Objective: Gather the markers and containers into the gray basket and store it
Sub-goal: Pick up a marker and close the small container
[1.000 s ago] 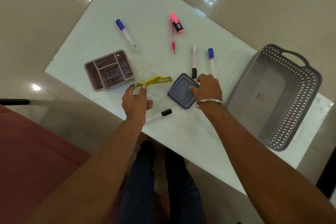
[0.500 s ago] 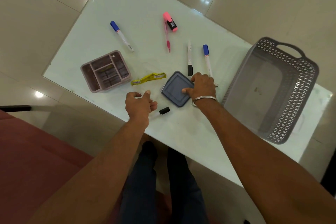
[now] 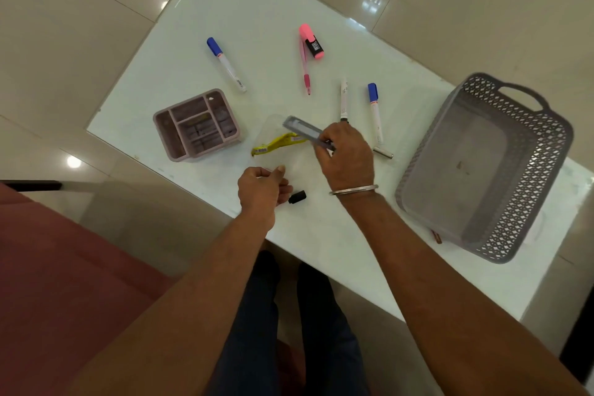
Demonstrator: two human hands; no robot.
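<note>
A person's two bare forearms reach from the near edge over a white bench [image 3: 257, 10]. The right hand [image 3: 345, 157], a metal bangle [image 3: 353, 189] on its wrist, is raised with its back up, fingers [image 3: 324, 140] pinching a dark gray lid [image 3: 303, 131] by its right end so the lid tilts on edge. Under the lid sits a clear container [image 3: 283, 151] with a yellow wrapper [image 3: 276, 144] inside. The left hand [image 3: 262, 191] rests curled at the container's near edge; a black-capped marker [image 3: 297, 196] pokes out beside its fingers, though whether they grip it cannot be told. Left of the container stands a pink organizer [image 3: 196, 125] with compartments. Farther back lie a blue-capped marker [image 3: 226, 64], a pink highlighter [image 3: 311, 41], a pink pen [image 3: 305, 71], a black-tipped marker [image 3: 344, 101] and another blue-capped marker [image 3: 375, 112]. The gray basket [image 3: 530, 170] stands at the right end, its inside bare. Labels on the pens are too small to read.
</note>
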